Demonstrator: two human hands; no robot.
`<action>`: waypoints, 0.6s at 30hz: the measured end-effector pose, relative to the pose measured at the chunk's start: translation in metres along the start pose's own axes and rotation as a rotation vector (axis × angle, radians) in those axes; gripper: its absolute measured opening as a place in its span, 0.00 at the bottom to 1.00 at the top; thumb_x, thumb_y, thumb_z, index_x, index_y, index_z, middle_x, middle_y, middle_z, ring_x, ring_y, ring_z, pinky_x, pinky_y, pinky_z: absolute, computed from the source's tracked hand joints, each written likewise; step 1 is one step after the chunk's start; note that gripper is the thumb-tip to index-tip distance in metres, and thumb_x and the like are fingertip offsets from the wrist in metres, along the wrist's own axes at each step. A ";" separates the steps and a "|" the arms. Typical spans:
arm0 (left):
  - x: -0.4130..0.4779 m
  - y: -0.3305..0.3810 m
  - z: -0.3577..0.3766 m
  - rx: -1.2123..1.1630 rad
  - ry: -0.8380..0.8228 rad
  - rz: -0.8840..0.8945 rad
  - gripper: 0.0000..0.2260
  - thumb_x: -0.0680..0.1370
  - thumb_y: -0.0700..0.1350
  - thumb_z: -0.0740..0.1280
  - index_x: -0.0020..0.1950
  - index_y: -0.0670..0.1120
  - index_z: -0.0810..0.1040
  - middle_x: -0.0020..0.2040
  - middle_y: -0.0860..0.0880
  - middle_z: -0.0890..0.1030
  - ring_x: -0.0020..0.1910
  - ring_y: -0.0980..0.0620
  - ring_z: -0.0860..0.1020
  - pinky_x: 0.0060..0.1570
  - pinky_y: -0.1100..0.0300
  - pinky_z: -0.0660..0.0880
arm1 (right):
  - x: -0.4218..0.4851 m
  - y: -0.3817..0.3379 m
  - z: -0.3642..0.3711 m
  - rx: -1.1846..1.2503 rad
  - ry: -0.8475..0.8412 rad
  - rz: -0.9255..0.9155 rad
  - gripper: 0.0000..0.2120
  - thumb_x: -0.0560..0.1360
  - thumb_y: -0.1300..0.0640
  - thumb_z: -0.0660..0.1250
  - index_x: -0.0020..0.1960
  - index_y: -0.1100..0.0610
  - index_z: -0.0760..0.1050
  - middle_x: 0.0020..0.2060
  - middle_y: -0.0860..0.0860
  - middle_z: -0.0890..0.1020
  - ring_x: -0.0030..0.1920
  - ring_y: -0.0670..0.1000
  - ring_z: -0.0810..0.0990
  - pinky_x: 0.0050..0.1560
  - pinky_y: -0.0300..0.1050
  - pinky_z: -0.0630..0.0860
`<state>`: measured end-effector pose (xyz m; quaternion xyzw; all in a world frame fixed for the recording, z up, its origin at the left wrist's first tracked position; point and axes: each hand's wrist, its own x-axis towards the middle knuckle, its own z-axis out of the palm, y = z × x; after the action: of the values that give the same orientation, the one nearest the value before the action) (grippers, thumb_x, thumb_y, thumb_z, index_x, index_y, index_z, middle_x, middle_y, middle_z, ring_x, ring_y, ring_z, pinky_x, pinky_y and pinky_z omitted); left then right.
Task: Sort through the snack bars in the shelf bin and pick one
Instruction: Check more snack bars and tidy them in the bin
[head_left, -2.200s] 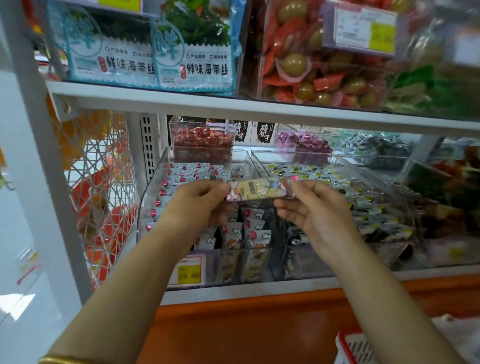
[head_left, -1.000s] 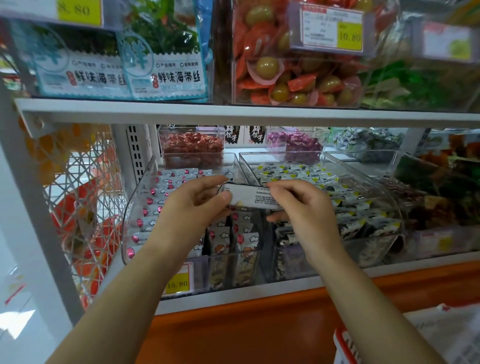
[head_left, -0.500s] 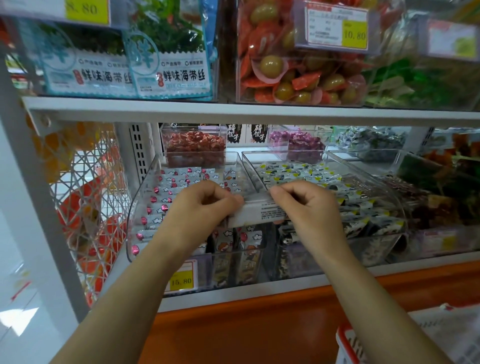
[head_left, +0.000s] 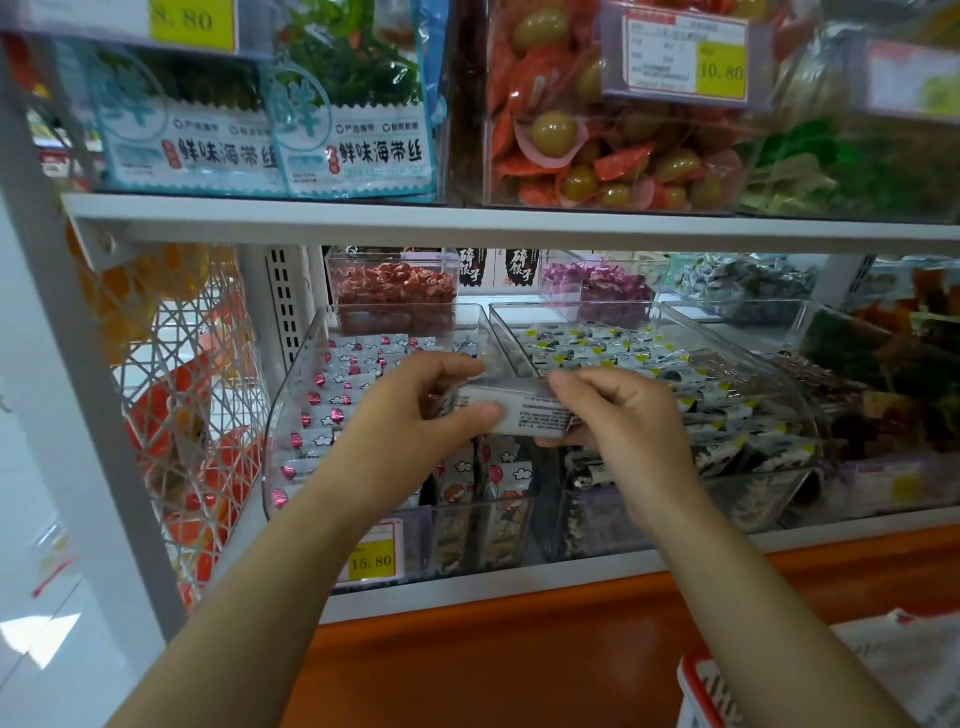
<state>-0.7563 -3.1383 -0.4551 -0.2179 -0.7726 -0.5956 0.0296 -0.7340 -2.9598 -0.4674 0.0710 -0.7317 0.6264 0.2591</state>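
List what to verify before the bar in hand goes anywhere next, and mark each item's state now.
1. Left hand grips the snack bar at its left end: ok.
2. Right hand pinches its right end: ok.
3. Printed back faces the camera: ok.
4. Date on the print acceptable: cannot tell, text too small.
5. Price tag legible, 15.80: ok.
6. Red basket ready to receive: cannot tell, only a corner shows.

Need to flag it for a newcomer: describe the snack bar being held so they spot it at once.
On the lower shelf, two clear bins sit side by side. Before their meeting edges, the left hand and right hand pinch one snack bar by its ends. It alone is out of the bins, showing a white back with small print.
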 end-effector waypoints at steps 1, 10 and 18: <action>0.000 0.000 0.000 0.006 0.005 0.011 0.12 0.72 0.46 0.70 0.52 0.58 0.75 0.52 0.51 0.80 0.49 0.54 0.80 0.50 0.60 0.78 | 0.000 0.000 -0.001 0.050 -0.040 0.046 0.09 0.76 0.60 0.66 0.39 0.57 0.82 0.34 0.54 0.84 0.37 0.52 0.84 0.33 0.45 0.81; 0.004 -0.010 0.009 0.035 0.092 0.064 0.08 0.78 0.45 0.64 0.56 0.50 0.77 0.46 0.54 0.81 0.42 0.61 0.80 0.43 0.67 0.78 | -0.002 0.004 0.002 0.139 0.024 0.117 0.12 0.77 0.58 0.64 0.38 0.59 0.81 0.34 0.51 0.85 0.37 0.52 0.85 0.31 0.41 0.81; 0.015 -0.013 0.018 -0.146 0.199 -0.068 0.10 0.80 0.47 0.60 0.47 0.43 0.77 0.36 0.47 0.81 0.33 0.52 0.82 0.30 0.62 0.78 | -0.004 0.006 0.013 -0.105 0.006 0.012 0.21 0.73 0.55 0.70 0.65 0.50 0.73 0.57 0.51 0.80 0.55 0.51 0.81 0.56 0.47 0.78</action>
<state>-0.7710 -3.1199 -0.4674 -0.1328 -0.7272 -0.6698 0.0699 -0.7374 -2.9718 -0.4755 0.0511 -0.7632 0.5890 0.2609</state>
